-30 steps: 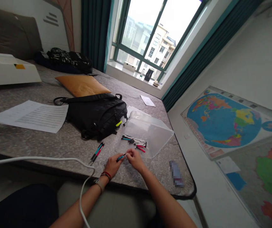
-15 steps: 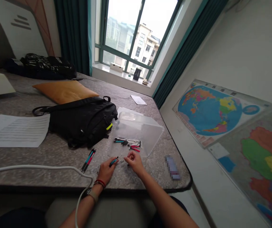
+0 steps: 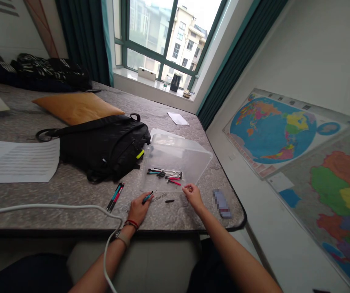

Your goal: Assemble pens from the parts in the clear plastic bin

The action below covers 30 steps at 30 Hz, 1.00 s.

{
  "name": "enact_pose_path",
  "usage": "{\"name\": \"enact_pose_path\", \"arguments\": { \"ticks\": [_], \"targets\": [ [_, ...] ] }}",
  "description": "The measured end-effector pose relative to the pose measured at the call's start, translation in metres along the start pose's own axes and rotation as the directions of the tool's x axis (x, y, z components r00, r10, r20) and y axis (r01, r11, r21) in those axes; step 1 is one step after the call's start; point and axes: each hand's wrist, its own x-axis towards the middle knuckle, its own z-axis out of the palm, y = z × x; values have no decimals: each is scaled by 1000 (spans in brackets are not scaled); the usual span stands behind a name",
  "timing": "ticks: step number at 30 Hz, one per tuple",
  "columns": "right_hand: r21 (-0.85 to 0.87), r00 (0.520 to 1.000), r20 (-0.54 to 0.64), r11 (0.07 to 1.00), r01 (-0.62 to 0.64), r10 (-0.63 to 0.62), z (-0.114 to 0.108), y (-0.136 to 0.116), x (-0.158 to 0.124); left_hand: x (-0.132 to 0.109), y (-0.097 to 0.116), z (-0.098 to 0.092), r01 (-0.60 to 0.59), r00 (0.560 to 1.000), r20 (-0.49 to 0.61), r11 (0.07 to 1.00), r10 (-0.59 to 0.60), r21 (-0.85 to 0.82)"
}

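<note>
The fingers of your left hand grip a teal-and-black pen, with its thin tip directed away from you. The fingers of your right hand are drawn together just beside the near edge of the transparent box; whether they pinch a small part cannot be determined. A short black piece lies on the mattress between your hands, touching neither. Beyond your hands, the transparent box contains a loose group of pens, with red ones at the near right. Left of your left hand, a pair of pens, one teal and one red, lies side by side near the white cable. Further out, locate the black backpack left of the box and the pixelated object right of your right hand.
</note>
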Motion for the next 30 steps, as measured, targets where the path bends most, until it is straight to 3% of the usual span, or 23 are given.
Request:
{"name": "enact_pose_path", "arguments": {
  "ticks": [5, 9, 14, 16, 18, 20, 22, 26, 30],
  "targets": [
    [-22, 996, 82, 999, 24, -22, 19, -13, 1, -1, 0, 0, 5, 1000, -7, 1000, -5, 4],
    [-164, 983, 167, 981, 101, -73, 37, -22, 2, -1, 0, 0, 4, 1000, 0, 1000, -4, 11],
    [-306, 963, 268, 948, 86, -1, 65, -28, -7, 0, -1, 0, -1, 1000, 2, 1000, 1, 13],
    [-226, 932, 354, 974, 3, 79, 80, -31, -15, 0, 0, 0, -3, 1000, 9, 1000, 3, 10],
    [-62, 879, 437, 981, -182, 191, 95, -35, -25, 0, 1, -1, -7, 1000, 8, 1000, 7, 7],
    [115, 836, 479, 925, -363, 269, 107, -38, -35, 0, 2, -3, -4, 1000, 14, 1000, 4, -1],
    [268, 811, 510, 842, -468, 288, 116, -38, -43, -1, 4, -4, 7, 1000, 30, 1000, -6, -15],
    [463, 769, 591, 677, -572, 245, 124, -34, -55, -1, 6, -6, 24, 999, 24, 998, -22, -54],
    [544, 783, 579, 609, -578, 226, 124, -26, -61, -1, 5, -5, 27, 999, 29, 998, -25, -63]
  ]
}}
